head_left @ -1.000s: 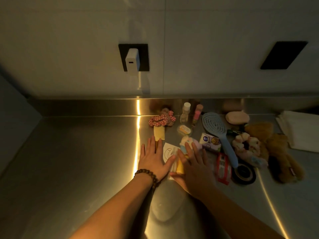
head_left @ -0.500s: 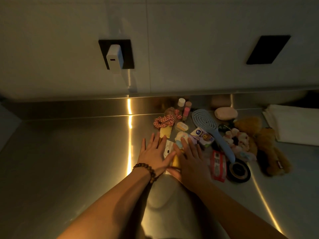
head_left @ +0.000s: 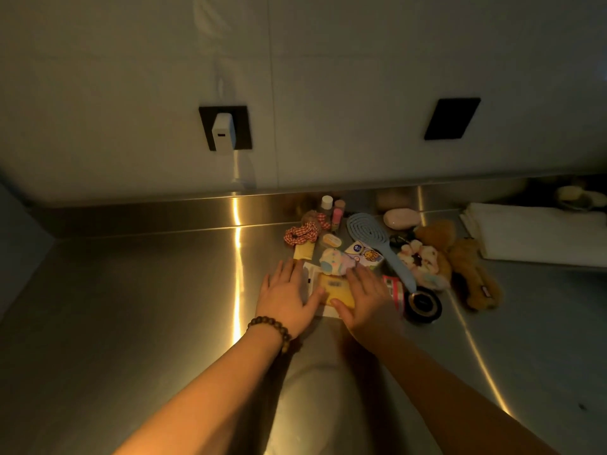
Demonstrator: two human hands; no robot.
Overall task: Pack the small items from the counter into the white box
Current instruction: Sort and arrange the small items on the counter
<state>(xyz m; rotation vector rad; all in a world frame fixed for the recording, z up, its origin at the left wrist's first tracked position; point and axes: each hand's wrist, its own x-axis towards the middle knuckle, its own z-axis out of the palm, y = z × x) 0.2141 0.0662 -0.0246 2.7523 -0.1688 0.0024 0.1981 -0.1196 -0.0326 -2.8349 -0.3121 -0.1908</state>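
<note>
On the steel counter [head_left: 138, 307] lies a heap of small items. My left hand [head_left: 285, 296] lies flat with fingers spread on a white packet [head_left: 310, 272]. My right hand [head_left: 366, 298] lies flat just right of it, and both thumbs touch a yellow packet [head_left: 336, 289] between them. Behind them sit a pastel pouch [head_left: 335, 261], a small printed box [head_left: 363, 255], a yellow comb [head_left: 303, 251], a red checked scrunchie [head_left: 300, 234], two little bottles [head_left: 331, 208] and a blue hairbrush [head_left: 377, 238]. No white box is in view.
Right of my hands are a red-and-white packet [head_left: 395, 289], a black round tin [head_left: 423, 303], a pale floral scrunchie [head_left: 420, 259], a brown plush toy [head_left: 466, 257], a pink soap [head_left: 401, 219] and folded white cloth [head_left: 535, 234]. A charger [head_left: 223, 133] sits in the wall socket.
My hands have slid slightly apart, uncovering the yellow packet between them. The camera has shifted, so the heap sits a little differently in view.
</note>
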